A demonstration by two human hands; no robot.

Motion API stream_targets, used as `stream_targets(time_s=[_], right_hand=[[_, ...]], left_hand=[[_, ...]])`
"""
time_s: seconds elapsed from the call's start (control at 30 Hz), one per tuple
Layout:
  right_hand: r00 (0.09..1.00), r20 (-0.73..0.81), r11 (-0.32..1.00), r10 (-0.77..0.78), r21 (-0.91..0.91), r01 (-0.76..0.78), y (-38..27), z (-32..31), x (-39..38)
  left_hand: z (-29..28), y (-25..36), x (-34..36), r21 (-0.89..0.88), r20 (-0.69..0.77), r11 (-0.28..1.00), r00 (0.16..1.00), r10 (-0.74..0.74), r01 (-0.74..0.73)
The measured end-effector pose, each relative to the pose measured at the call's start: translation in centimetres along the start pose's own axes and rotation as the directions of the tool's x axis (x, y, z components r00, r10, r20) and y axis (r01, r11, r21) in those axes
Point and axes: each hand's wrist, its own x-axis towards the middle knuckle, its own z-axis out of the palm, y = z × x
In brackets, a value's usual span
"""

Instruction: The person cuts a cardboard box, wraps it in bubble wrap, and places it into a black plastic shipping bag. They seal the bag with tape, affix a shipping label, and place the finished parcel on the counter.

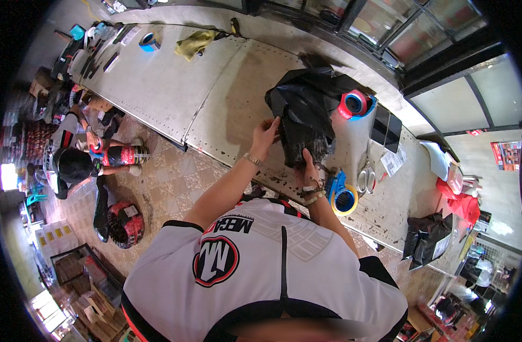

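Observation:
A black plastic bag stands crumpled on the metal-topped table in front of me, its loose upper part spreading away from me. Its near end looks shiny, as if wrapped in clear film or tape. My left hand pinches the bag's left side with its fingers. Low on the near end, my right hand grips the bag, thumb pointing up. Just right of that hand lies a blue tape dispenser, with scissors beside it. A red tape roll touches the bag's far right side.
Two dark phone-like slabs and a white printed slip lie rightward. A black wrapped parcel rests at the table's right end. Far left are a blue tape roll and yellow cloth. A co-worker bends over tyre-like rolls.

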Motion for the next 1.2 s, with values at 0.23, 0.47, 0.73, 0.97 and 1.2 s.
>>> stream_targets(time_s=[0.23, 0.47, 0.73, 0.97, 1.2], right_hand=[[0.995, -0.095, 0.999, -0.018, -0.046, 0.014, 0.2, -0.7, 2.2], [0.913, -0.030, 0.755, -0.406, -0.575, 0.316, -0.1, -2.1, 4.1], [0.888, 0.297, 0.764, -0.351, -0.457, 0.455, 1.0, -2.6, 1.0], [0.879, 0.378, 0.651, -0.290, -0.595, 0.471, 0.6, -1.5, -0.3], [0.824, 0.533, 0.685, -0.191, -0.529, 0.501, 0.1, -1.0, -0.2]], left_hand=[[-2.3, -0.5, 1.0, 0.393, 0.359, 0.866, 0.919, 0.166, -0.310], [-2.8, 0.0, -10.8, 0.700, 0.702, 0.315, 0.697, -0.143, -0.641], [8.0, 9.0, -4.4, 0.596, 0.736, -0.112, 0.486, 0.471, -0.795], [9.1, 5.3, 1.7, 0.556, 0.831, -0.082, 0.553, 0.056, -0.827], [8.3, 6.5, 3.1, 0.685, 0.728, 0.001, 0.684, -0.045, -0.729]])
